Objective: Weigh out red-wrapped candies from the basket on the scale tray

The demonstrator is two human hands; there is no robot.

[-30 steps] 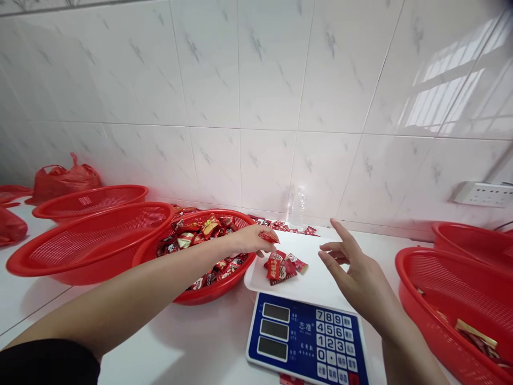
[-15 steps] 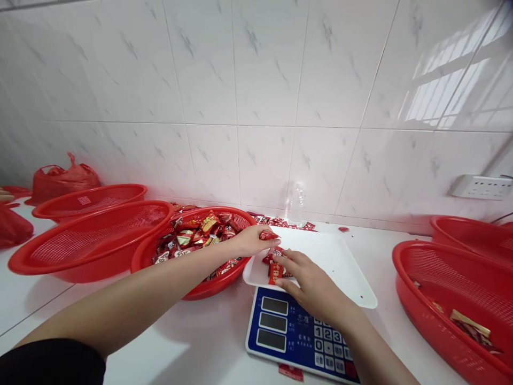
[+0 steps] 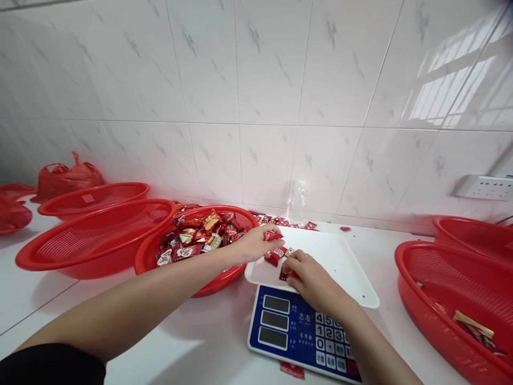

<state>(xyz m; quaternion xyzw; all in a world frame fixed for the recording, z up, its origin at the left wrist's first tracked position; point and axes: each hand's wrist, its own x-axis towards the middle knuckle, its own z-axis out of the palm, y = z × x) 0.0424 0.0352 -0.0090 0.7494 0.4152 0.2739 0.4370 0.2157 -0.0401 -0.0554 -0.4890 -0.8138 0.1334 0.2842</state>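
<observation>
A blue electronic scale (image 3: pixel 296 334) with a white weighing tray (image 3: pixel 336 262) stands on the white counter in front of me. My left hand (image 3: pixel 256 243) reaches over the tray's left edge with its fingers pinched on red wrapped candies (image 3: pixel 272 236). My right hand (image 3: pixel 306 272) lies curled over a small pile of red candies (image 3: pixel 276 255) on the tray, gripping some of them. Just left of the tray stands a red mesh basket (image 3: pixel 224 280) heaped with wrapped candies (image 3: pixel 196 238).
Two empty red baskets (image 3: pixel 80 235) (image 3: pixel 92 197) stand further left, with red plastic bags (image 3: pixel 66 176) behind. More red baskets (image 3: pixel 452 299) at the right hold a few wrappers. Loose red candies (image 3: pixel 284 220) lie along the tiled wall. A wall socket (image 3: pixel 484 187) is at the far right.
My right hand came down from above the scale onto the candy pile on the tray and closed on it. My left hand stayed at the tray's left edge holding candy.
</observation>
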